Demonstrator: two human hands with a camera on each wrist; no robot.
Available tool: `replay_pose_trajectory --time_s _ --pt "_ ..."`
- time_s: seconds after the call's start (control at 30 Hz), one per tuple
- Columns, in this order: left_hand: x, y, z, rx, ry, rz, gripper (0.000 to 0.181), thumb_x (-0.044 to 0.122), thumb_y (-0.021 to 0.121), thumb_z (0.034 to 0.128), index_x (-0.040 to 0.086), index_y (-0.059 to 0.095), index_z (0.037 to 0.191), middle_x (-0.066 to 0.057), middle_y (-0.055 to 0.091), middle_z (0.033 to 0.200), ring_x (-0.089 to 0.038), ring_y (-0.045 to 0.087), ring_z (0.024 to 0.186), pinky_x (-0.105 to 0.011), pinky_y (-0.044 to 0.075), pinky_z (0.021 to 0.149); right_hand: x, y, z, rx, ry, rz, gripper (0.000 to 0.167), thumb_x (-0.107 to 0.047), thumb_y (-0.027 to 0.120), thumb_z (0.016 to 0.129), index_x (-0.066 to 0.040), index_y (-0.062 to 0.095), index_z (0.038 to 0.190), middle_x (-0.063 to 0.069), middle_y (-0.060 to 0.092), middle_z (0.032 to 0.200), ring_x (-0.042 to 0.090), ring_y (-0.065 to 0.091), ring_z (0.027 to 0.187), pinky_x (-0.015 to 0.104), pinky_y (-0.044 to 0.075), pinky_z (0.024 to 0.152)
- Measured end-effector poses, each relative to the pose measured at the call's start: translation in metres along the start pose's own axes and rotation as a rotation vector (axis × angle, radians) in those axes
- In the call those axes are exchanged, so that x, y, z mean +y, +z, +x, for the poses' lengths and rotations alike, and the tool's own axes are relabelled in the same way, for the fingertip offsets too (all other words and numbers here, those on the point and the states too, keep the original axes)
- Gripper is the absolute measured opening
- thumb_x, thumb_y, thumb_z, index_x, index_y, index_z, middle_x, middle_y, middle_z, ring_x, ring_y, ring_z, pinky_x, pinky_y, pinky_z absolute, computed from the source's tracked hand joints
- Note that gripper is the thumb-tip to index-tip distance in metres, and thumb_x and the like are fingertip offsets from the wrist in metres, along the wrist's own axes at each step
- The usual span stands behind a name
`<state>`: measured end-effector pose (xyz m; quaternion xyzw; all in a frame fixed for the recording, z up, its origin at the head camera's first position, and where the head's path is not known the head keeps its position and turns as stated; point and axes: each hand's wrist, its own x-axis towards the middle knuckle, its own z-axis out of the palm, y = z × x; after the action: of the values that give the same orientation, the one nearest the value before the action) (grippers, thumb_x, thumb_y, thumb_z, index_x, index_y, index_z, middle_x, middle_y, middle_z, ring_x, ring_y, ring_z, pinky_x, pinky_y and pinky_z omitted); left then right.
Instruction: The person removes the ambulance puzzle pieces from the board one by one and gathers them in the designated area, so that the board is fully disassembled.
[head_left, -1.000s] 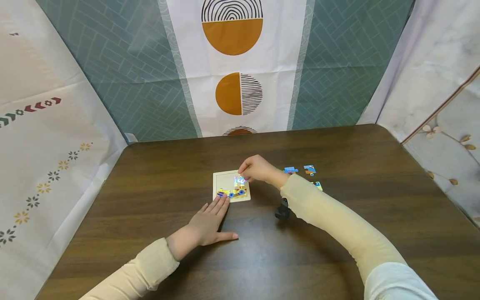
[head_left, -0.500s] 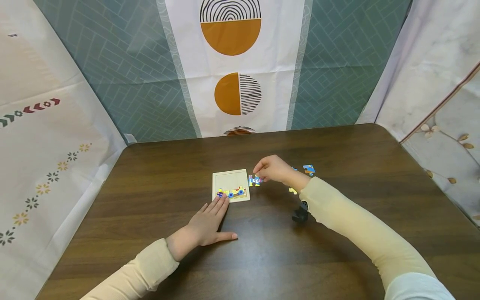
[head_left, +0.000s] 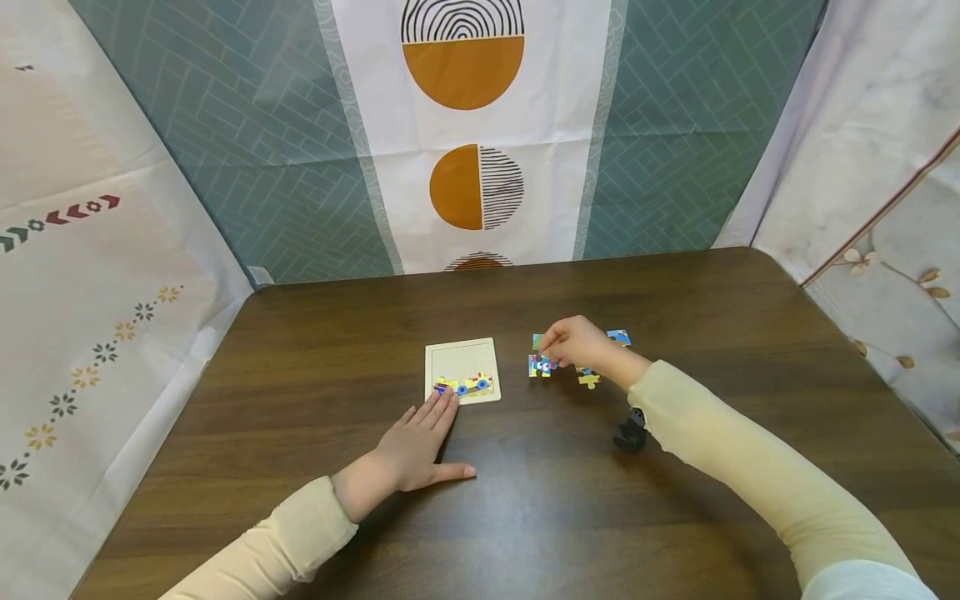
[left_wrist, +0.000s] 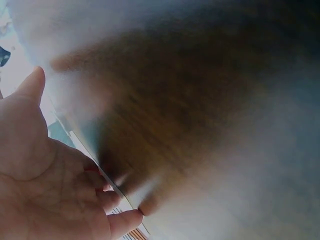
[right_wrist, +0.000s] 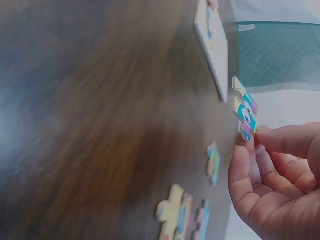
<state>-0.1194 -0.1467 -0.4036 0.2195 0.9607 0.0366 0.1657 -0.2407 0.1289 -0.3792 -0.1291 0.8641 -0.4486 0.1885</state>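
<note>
A square pale puzzle tray [head_left: 459,360] lies on the table with joined yellow and blue pieces [head_left: 471,384] along its near side. My left hand [head_left: 416,446] lies flat with straight fingers, its fingertips on the tray's near edge; in the left wrist view the palm [left_wrist: 45,185] shows beside that edge. Right of the tray, my right hand [head_left: 581,343] pinches a blue puzzle piece [right_wrist: 245,110] with a cartoon face between thumb and fingers, held above the table. More loose pieces lie around and beneath this hand, partly hidden by it.
Loose puzzle pieces include a yellow one [head_left: 589,380] and a blue one [head_left: 619,337] to the right. A black wrist camera [head_left: 631,431] hangs under the right wrist. The brown table [head_left: 337,333] ends at a patterned curtain [head_left: 480,208] behind.
My right hand has moved right, carrying the face piece from over the tray to beside the loose pieces. The left hand and tray have stayed in place.
</note>
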Motion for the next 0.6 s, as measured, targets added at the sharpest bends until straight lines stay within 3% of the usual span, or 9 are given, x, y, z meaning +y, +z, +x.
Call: replay_pose_trajectory --time_s 0.6 --pt "0.001 -0.001 -0.001 0.002 -0.002 0.011 0.099 0.069 0.05 0.0845 0.005 0.016 0.152 -0.011 0.01 0.16 -0.027 0.011 0.147 -0.048 0.021 0.116 0.015 0.003 -0.001 -0.006 0.035 -0.08 0.01 0.001 0.062 0.086 0.005 0.068 0.093 0.015 0.071 0.092 0.015 0.06 0.068 0.027 0.054 0.066"
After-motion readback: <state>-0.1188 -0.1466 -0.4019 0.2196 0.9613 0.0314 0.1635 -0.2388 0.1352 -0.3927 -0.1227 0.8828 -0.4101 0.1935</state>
